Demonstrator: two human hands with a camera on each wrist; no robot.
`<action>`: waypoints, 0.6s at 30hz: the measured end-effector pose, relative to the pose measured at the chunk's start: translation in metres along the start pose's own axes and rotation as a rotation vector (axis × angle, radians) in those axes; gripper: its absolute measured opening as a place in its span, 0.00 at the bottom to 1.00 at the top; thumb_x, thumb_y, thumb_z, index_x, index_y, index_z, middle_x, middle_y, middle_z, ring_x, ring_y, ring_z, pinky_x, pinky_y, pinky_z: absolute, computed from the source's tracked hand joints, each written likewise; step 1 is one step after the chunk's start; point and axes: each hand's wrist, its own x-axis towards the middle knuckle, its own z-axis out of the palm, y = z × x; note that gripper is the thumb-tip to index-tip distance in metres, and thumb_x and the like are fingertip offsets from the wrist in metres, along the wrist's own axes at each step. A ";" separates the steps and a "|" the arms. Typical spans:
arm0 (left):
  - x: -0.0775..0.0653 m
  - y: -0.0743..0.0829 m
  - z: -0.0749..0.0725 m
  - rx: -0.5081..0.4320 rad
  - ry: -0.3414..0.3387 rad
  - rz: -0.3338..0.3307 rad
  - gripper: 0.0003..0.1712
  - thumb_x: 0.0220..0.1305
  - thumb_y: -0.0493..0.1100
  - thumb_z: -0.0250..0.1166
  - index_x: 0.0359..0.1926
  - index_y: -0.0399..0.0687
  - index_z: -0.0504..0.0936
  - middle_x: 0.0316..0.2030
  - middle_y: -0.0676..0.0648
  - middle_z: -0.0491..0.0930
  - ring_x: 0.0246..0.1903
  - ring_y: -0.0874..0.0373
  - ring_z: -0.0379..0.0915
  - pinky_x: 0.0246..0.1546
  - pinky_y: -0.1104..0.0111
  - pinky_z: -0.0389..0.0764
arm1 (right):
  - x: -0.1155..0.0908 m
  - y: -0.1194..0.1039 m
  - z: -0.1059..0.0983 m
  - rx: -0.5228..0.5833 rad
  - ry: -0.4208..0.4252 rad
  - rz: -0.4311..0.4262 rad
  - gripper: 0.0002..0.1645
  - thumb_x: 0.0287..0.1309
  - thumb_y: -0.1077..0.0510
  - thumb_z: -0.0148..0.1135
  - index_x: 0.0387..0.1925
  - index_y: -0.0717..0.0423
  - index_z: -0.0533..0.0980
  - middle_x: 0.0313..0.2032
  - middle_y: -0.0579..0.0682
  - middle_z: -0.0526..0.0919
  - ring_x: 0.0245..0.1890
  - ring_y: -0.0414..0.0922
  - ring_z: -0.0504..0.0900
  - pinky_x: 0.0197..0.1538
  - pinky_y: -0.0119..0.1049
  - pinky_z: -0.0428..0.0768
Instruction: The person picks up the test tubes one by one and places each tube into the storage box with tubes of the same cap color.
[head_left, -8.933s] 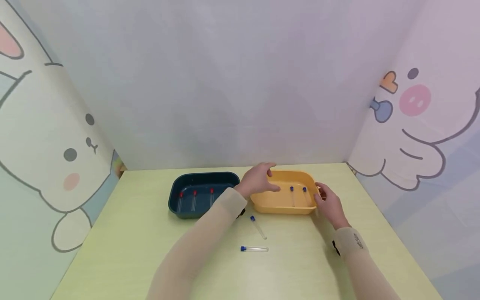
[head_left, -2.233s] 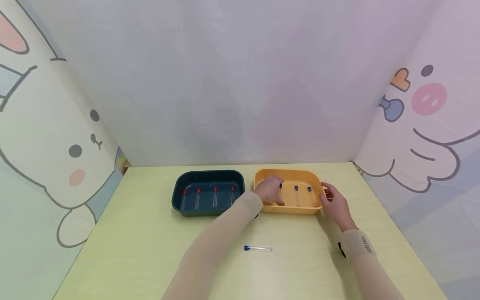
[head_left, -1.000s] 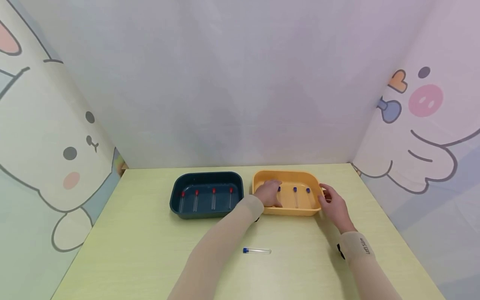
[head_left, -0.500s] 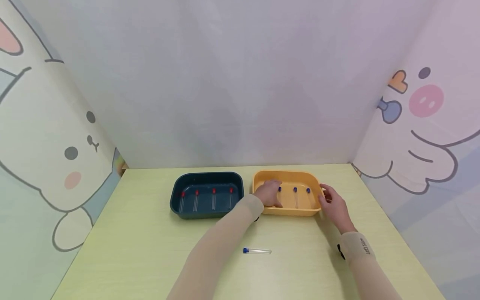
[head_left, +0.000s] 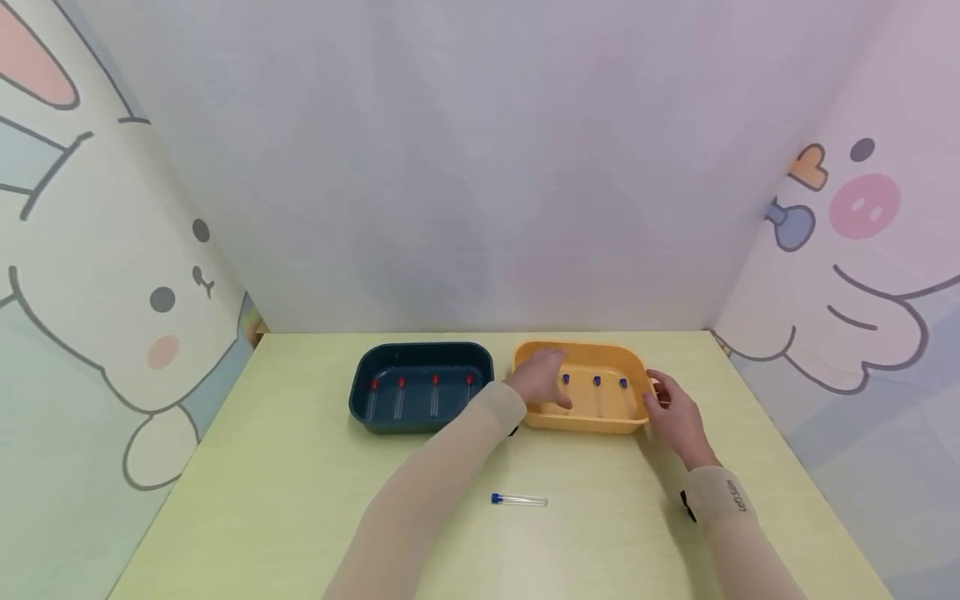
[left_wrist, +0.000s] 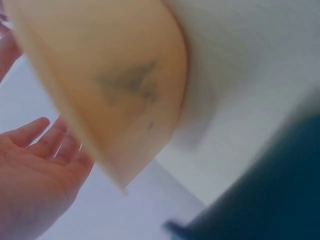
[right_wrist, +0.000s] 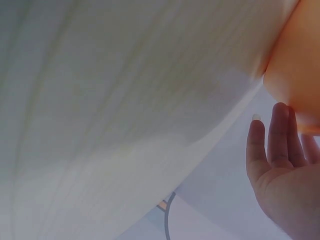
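A yellow tray (head_left: 585, 423) stands on the table with blue-capped test tubes (head_left: 597, 396) lying in it; three show. My left hand (head_left: 538, 379) is over its left part, thumb and fingers apart, with nothing seen between them. In the left wrist view, the same hand (left_wrist: 45, 180) has its fingers partly hidden behind the tray wall (left_wrist: 115, 150). At the right end of the tray, my right hand (head_left: 678, 421) touches the outer side, fingers fairly straight in the right wrist view. Another blue-capped tube (head_left: 519, 500) lies on the table in front.
Left of the yellow tray stands a dark blue tray (head_left: 408, 425) holding several red-capped test tubes (head_left: 435, 396). My left sleeve (head_left: 420, 492) crosses in front of its right corner. A pale curtain (head_left: 480, 183) hangs behind the table (head_left: 285, 500).
A second loose blue-capped tube has moved from the table into the yellow tray. Over the last half second my left hand has lifted slightly, its fingers spreading. The right hand stays on the tray.
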 end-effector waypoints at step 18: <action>-0.033 0.004 -0.028 0.132 0.077 0.085 0.55 0.57 0.60 0.78 0.80 0.54 0.60 0.76 0.52 0.66 0.74 0.54 0.64 0.72 0.64 0.72 | -0.001 0.004 0.000 -0.011 -0.009 -0.021 0.32 0.78 0.56 0.50 0.77 0.60 0.59 0.64 0.72 0.73 0.61 0.66 0.76 0.64 0.61 0.78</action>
